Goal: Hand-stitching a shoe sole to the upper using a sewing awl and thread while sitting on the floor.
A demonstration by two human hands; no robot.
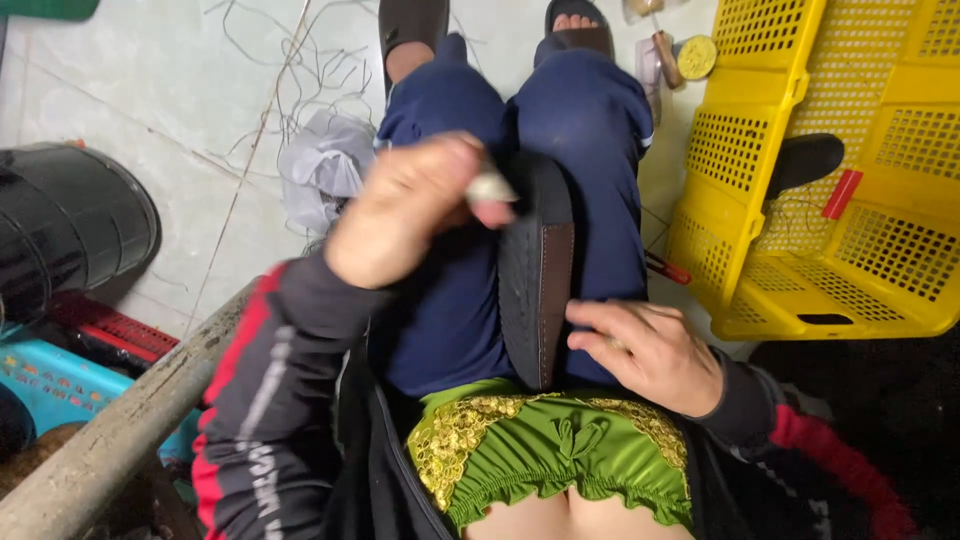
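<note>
Left hand (415, 210) clenched on a small whitish object (490, 186), blurred, just above the upper end of the black shoe sole (535, 270). Right hand (650, 352) pressed open-fingered against the sole's lower edge, resting on the lap between both hands.

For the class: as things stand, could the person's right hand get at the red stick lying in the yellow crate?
Probably yes. The right hand rests by the shoe sole on the lap, and the red stick lies uncovered in the yellow crate on that side, with nothing between them.
</note>
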